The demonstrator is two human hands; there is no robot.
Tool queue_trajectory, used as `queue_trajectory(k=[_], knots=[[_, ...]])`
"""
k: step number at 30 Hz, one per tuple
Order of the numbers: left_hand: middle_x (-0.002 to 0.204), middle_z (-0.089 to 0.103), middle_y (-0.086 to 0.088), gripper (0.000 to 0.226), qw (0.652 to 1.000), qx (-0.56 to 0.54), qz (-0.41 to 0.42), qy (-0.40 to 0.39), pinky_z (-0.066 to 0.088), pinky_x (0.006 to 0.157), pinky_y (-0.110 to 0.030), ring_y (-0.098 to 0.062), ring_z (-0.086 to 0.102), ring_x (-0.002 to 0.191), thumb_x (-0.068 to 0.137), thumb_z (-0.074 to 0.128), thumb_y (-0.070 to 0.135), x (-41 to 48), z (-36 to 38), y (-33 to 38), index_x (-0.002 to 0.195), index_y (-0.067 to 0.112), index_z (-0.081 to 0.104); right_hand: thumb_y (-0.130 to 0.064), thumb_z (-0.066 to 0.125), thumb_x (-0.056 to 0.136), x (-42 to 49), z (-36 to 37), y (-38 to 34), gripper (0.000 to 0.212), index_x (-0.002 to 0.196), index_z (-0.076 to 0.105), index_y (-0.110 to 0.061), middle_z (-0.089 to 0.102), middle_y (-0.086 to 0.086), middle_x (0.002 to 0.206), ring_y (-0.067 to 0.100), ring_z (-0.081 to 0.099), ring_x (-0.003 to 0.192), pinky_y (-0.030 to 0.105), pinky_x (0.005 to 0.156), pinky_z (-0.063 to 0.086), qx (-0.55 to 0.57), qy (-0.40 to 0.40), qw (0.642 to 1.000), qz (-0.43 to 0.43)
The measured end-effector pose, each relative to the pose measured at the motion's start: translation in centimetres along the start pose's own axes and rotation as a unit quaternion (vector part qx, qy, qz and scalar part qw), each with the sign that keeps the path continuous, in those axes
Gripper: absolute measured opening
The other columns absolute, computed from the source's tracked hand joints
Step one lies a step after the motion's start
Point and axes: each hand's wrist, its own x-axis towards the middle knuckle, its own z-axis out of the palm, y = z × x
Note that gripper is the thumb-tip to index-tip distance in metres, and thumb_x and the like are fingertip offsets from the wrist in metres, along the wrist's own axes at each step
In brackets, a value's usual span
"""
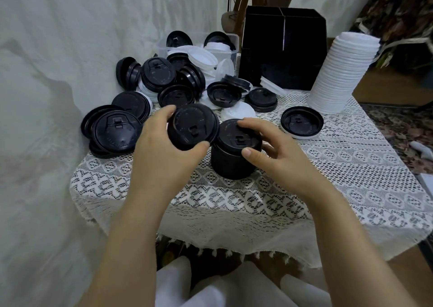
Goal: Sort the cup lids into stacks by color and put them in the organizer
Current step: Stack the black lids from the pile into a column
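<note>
The single head-worn camera sits above the near edge of the lace-covered surface [234, 201] and looks forward and steeply down across it toward the black organizer [284, 48], which stands at the far side, right of centre. It is close in: both forearms enter from the bottom edge, the left hand [161, 147] and right hand [274, 152] meet mid-frame, nearer than the organizer, and the person's knees [210, 288] show lowest. The wide lens also takes in a white drape [46, 95] left of the organizer and a patterned rug [398, 123] to its right.

A stack of black lids [234, 159] stands upright, a loose black lid [193, 126] tilted beside its top. A tall white lid stack [339, 72] leans beside the black organizer [283, 48].
</note>
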Motion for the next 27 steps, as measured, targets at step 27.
queue_trajectory(k=[27], knots=[[0.134, 0.048, 0.014, 0.063, 0.991, -0.097, 0.033, -0.088, 0.035, 0.106, -0.017, -0.002, 0.044, 0.123, 0.078, 0.076, 0.027, -0.9, 4.2, 1.1, 0.136, 0.021, 0.051, -0.014, 0.056, 0.075, -0.1, -0.5, 0.2, 0.075, 0.144, 0.038, -0.038, 0.049, -0.02, 0.14, -0.003, 0.044, 0.13, 0.036, 0.114, 0.034, 0.032, -0.009, 0.999, 0.01]])
